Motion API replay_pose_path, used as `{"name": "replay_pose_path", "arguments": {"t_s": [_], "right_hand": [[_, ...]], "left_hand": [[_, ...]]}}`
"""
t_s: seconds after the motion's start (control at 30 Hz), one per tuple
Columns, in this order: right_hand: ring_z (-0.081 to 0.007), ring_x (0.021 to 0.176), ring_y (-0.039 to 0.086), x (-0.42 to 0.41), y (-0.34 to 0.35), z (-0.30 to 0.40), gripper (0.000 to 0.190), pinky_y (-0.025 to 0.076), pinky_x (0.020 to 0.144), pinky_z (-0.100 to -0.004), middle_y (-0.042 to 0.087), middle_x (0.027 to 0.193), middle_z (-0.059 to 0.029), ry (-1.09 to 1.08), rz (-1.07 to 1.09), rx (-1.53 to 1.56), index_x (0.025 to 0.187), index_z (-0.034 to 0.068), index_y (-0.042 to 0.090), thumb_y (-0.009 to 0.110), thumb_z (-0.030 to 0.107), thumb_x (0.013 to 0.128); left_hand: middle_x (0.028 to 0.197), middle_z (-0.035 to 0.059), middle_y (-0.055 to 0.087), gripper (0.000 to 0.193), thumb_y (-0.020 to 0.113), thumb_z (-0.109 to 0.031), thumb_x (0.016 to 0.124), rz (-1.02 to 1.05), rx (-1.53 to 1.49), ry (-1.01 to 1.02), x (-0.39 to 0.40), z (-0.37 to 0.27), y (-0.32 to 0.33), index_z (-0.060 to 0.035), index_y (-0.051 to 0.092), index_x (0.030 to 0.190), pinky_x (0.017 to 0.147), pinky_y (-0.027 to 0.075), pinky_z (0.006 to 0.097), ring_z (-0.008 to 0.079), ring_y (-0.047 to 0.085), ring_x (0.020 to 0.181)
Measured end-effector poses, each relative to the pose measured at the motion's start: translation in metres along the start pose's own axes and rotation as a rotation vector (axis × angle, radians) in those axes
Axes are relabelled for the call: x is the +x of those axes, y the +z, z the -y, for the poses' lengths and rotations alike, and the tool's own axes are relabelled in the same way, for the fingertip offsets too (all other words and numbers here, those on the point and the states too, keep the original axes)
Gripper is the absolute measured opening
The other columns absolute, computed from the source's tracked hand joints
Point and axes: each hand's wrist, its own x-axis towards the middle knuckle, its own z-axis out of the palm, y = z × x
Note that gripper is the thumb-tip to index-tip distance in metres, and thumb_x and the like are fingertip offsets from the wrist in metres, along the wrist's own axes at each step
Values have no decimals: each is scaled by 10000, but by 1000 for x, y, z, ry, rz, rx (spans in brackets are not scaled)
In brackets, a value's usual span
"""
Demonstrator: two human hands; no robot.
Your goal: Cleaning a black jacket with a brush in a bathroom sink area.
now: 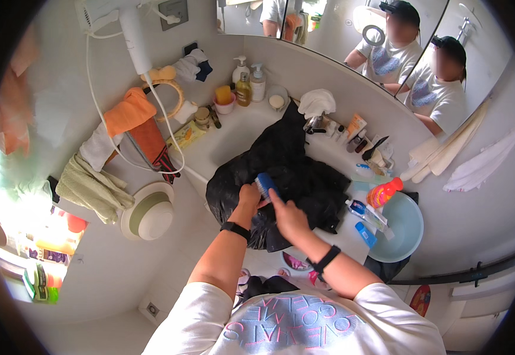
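A wet-looking black garment (pixel 284 151) lies spread over the washbasin counter (pixel 239 133) and hangs over its front edge. My right hand (pixel 289 218) holds a blue scrub brush (pixel 266 186) with pale bristles against the cloth. Close beside the brush, my left hand (pixel 250 196) grips a part of the garment; its fingers are partly hidden. The faucet (pixel 314 124), with a white cloth (pixel 317 103) draped over it, stands at the back of the basin.
Right of the garment lie a toothpaste tube (pixel 364 211), a blue tube (pixel 366 234) and a red bottle (pixel 385 192) by a light-blue basin (pixel 402 226). Pump bottles (pixel 258 83) line the back. A white hair dryer (pixel 135 44) hangs at left, its cord dangling near the counter.
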Motion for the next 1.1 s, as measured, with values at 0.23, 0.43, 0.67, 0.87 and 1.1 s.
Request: {"name": "replay_pose_path", "arguments": {"t_s": [0.23,0.43,0.67,0.87,1.1], "right_hand": [[-417,680,572,54,-5,-53,458,474,613,-472,535,813,-242,190,-199,-8,1283,212,345,373,120,835],[-422,717,575,9,4,-16,470,476,640,-472,542,808,-251,38,-75,5,1285,211,351,372,110,826],[-412,777,575,47,-2,-54,445,472,671,-462,554,869,-261,219,-144,69,1277,170,355,360,116,835],[-425,797,569,14,-1,-27,459,466,699,-466,539,877,-286,106,16,62,1288,172,335,372,122,833],[-406,749,554,17,-35,-29,392,455,672,-463,541,821,-234,26,-199,130,1264,167,375,383,169,872]], "left_hand": [[847,114,517,270,388,-218,882,97,272,248,38,24,-1,18,516,904,450,497,295,246,541,737],[799,87,487,235,428,-288,854,49,11,-246,30,-2,-4,-81,515,922,485,447,321,215,491,686],[715,80,438,228,436,-282,838,31,-2,-149,23,3,15,-67,495,885,463,412,316,196,451,595],[723,85,472,223,435,-255,840,139,-26,-94,26,10,3,-50,518,865,478,447,333,208,486,614],[927,148,590,231,489,-107,813,275,-47,160,-21,-14,69,48,537,979,630,472,350,218,560,849]]}}
